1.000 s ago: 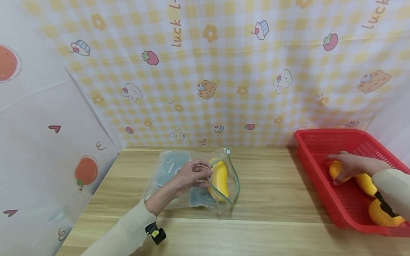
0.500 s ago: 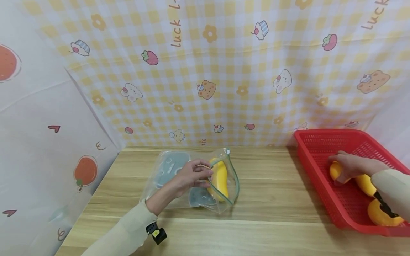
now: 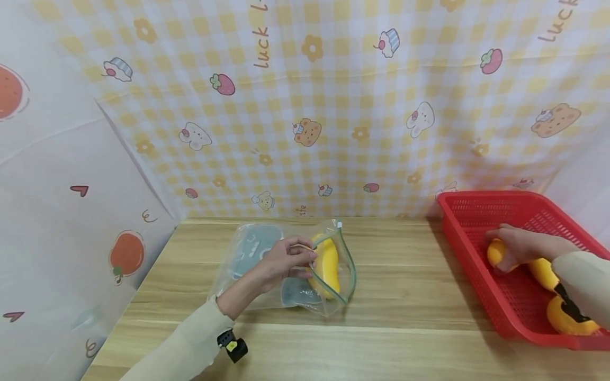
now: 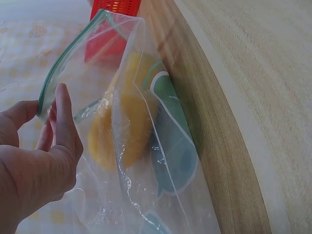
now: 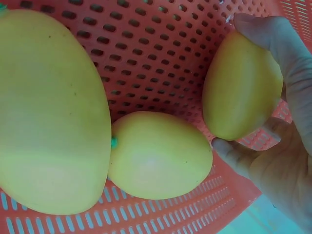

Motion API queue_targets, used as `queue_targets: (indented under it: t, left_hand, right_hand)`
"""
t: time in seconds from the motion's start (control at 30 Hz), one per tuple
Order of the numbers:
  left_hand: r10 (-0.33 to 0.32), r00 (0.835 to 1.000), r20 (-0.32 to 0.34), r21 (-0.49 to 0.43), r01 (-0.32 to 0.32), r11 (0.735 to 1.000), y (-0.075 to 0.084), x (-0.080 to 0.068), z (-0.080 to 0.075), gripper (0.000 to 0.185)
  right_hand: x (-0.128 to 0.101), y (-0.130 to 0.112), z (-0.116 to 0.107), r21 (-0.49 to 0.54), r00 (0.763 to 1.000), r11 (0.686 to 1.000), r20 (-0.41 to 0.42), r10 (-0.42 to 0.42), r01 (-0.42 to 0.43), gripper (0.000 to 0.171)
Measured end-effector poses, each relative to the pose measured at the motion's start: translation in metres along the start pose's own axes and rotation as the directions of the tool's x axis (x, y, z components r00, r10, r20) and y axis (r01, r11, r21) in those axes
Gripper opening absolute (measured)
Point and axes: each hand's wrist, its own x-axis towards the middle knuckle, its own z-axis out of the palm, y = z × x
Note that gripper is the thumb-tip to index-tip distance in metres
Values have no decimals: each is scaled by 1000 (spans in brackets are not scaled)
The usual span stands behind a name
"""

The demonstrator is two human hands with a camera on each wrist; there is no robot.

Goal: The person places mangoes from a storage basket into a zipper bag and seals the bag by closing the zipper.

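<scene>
A clear zip bag (image 3: 254, 248) with blue printing and a green zip edge lies on the wooden table, its mouth spread toward the right. My left hand (image 3: 281, 262) pinches the near lip of that mouth between thumb and fingers. Inside the bag shows a long yellow fruit (image 3: 326, 267), blurred by the plastic in the left wrist view. Over in the red basket (image 3: 498, 312), my right hand (image 3: 524, 246) grips a yellow oval fruit (image 5: 241, 85), the thumb at one end and fingertips at the other.
Two more yellow fruits share the basket: a small one (image 5: 161, 156) with a green stem nub and a much larger one (image 5: 48, 117). The basket's perforated walls rise around them. A checked cloth (image 3: 362, 106) hangs behind the table.
My right hand and the yellow oval fruit have shifted very slightly left within the basket. The left hand and the bag have stayed still.
</scene>
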Motion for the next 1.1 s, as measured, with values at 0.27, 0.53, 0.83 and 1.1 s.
queue_targets:
  t: [0.27,0.53,0.83,1.1]
  left_hand:
    - [7,1000,1,11,-7,1000,0,2,0,29]
    - [5,1000,4,6,-5,1000,-1,2,-2,29]
    - [7,1000,4,3,-7,1000,-1,1,-2,30]
    - [7,1000,5,0,-7,1000,-1,0,-2,31]
  right_hand:
    - [3,0,-2,36,1000,999,9,-20,20,69]
    - [2,2,-2,48,997,997,-51,-55,58,60]
    - [-2,2,-5,52,993,995,-82,-78,83,53]
    - [-7,5,-7,63,989,994,-121,-81,89,52]
